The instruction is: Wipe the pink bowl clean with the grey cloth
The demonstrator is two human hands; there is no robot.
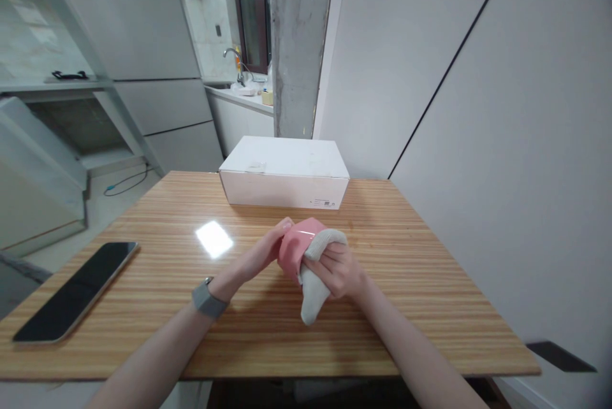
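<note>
A pink cup [297, 244] is held tilted just above the middle of the wooden table [157, 224]. My left hand [265, 254] grips the cup's left side, fingers curled over its top; a grey watch is on that wrist. My right hand [337, 270] is closed on a light grey cloth [315, 297], pressing it against the cup's right side. The cloth wraps over the cup's rim and hangs down toward the tabletop.
A closed white cardboard box [285, 173] lies at the table's far edge. A dark phone [76, 290] lies face up near the left front corner. White walls run along the right; a kitchen counter with a tap [234, 55] stands behind.
</note>
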